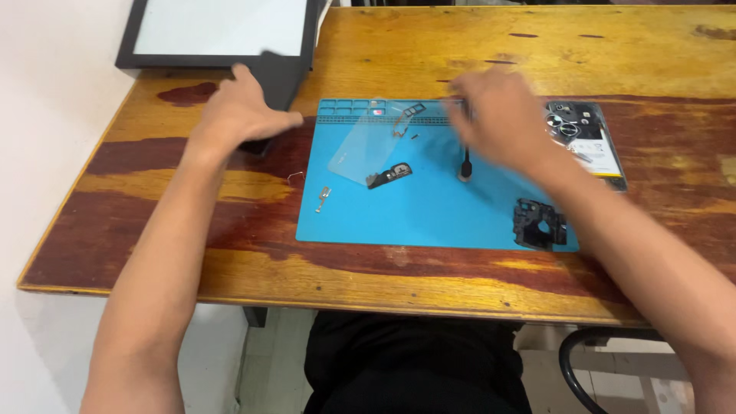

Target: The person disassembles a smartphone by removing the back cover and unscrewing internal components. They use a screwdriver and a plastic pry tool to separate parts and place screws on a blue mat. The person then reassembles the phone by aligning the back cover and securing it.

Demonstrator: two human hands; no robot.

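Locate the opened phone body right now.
Head view: the opened phone body lies at the blue mat's far right edge, just beyond the right hand, on the wooden table.

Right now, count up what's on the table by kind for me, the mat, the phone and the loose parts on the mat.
Blue work mat: 1
Opened phone at the mat's right edge: 1
Clear sheet: 1
Black frame part: 1
Small black part: 1
Small metal piece: 1
Dark tool under the right hand: 1
Total: 7
Tiny bits near the mat's top are too small to count.
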